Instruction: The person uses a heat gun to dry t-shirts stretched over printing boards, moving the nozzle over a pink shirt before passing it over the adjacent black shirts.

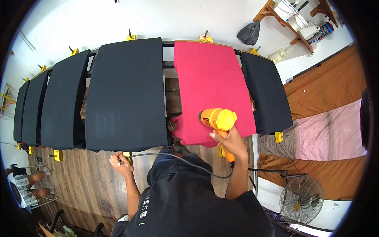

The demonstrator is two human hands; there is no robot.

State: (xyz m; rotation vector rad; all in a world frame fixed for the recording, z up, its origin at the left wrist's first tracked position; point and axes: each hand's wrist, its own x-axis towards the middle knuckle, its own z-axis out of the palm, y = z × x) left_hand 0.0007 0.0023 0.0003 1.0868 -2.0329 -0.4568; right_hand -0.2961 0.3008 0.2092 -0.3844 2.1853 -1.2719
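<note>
The yellow heat gun point(221, 119) sat over the red fabric point(213, 79), its handle wrapped in the right hand point(233, 144); if the heat dwelt on one spot, we judged, the cloth could scorch; the slack grey cord point(150, 154) might snag and jerk the aim; the left hand point(121, 163) curled where the cord met a yellow clamp point(128, 156), though we could not tell which it gripped; we saw smooth red cloth, bunched at its near left corner, matte black panels point(126, 94) alongside, and grained wooden floor point(94, 170) below.

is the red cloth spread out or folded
Spread: the red cloth lies broad and smooth under the yellow heat gun, with some of it bunched at the lower left.
</note>
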